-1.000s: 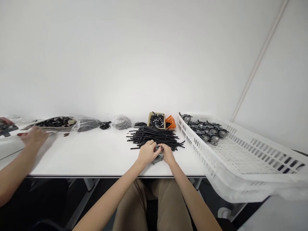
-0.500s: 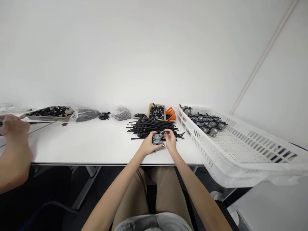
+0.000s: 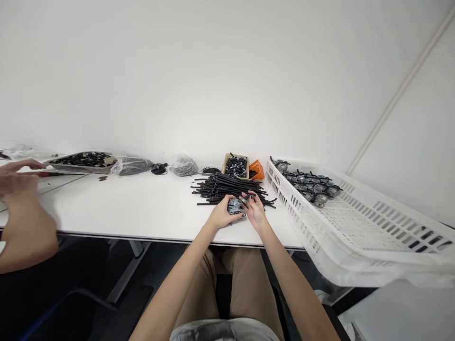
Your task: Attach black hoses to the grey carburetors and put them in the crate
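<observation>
My left hand (image 3: 221, 214) is closed around a small grey, partly see-through plastic part (image 3: 235, 206), just above the table's front half. My right hand (image 3: 256, 213) is on the part's right side, palm turned partly up. Its fingertips pinch a short piece of black tube (image 3: 250, 196) that sticks out beside the grey part; where the two join is too small to make out. Right behind both hands lies a loose pile of black tubes (image 3: 227, 184).
At right stands a white slatted crate (image 3: 355, 232) with several grey parts bearing black tubes. Behind the pile are a yellow bin (image 3: 248, 166), an orange basket (image 3: 256, 166) and a mesh bag (image 3: 184, 165). Leftward, a co-worker's hand (image 3: 21, 180) is near a metal tray (image 3: 67, 166).
My right hand's fingers have loosened and turned the palm more upward. The left hand keeps its grip. At left, the co-worker's hand has shifted, and a red-handled tool now shows. The view has tilted slightly.
</observation>
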Motion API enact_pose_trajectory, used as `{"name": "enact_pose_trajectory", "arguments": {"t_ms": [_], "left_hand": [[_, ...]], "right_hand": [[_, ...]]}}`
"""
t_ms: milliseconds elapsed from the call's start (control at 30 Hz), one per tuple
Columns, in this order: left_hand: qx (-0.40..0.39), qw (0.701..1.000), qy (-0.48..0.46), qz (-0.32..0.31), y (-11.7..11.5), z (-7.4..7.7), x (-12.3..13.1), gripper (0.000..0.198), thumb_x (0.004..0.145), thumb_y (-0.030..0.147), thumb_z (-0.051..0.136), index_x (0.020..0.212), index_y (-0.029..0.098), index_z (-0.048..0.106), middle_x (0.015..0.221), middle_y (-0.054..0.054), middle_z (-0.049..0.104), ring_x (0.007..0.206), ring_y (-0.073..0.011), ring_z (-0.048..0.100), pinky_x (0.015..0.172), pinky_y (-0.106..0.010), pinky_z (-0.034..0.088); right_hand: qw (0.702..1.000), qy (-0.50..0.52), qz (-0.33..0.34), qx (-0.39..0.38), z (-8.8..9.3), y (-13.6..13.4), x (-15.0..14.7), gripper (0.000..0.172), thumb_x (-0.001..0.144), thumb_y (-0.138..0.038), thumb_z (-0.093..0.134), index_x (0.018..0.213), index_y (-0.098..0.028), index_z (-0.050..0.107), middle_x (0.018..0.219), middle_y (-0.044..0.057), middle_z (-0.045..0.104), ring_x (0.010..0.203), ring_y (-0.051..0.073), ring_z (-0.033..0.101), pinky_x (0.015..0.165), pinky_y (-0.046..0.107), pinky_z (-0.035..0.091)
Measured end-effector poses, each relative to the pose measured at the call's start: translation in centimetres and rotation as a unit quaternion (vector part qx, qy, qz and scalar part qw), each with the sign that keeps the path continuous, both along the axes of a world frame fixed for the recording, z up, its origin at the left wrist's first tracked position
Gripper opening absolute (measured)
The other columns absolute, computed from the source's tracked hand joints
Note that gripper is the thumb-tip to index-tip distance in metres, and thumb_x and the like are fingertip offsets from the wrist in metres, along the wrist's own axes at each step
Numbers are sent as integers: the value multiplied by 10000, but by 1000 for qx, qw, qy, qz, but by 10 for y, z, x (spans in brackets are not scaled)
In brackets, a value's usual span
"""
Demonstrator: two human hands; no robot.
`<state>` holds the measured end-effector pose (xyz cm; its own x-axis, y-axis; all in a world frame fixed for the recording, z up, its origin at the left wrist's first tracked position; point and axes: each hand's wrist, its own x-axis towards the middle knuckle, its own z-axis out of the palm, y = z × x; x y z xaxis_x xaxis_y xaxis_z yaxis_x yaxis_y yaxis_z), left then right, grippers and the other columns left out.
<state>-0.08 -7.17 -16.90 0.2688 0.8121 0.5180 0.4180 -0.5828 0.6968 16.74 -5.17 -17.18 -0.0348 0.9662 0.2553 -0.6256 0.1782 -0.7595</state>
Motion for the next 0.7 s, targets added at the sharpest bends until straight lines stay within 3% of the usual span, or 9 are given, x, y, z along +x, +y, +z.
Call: {"name": "enact_pose_trajectory", "arguments": {"t_ms": [333,700], "left_hand": [[6,999,-28,-32,-2,0,-1,641,688,395,786,1231,232,487,1248,-73,623,1093,-241,619,944,-360,482],[-3,1000,-26,-11,-2,-1,-1,656,684,427,786,1229,224,484,1204,-78,639,1065,-249,629,959,-395,479]], "right_hand": [[991,-111,58,55,2,-9,-5,439,679,-357,832,1080,-248,690,1143,61,725,1063,218,662,931,350,532],[981,-172,49,78,-1,-6,-5,428,733,-479,776,1075,-226,727,993,49,737,981,219,663,953,363,497]]}}
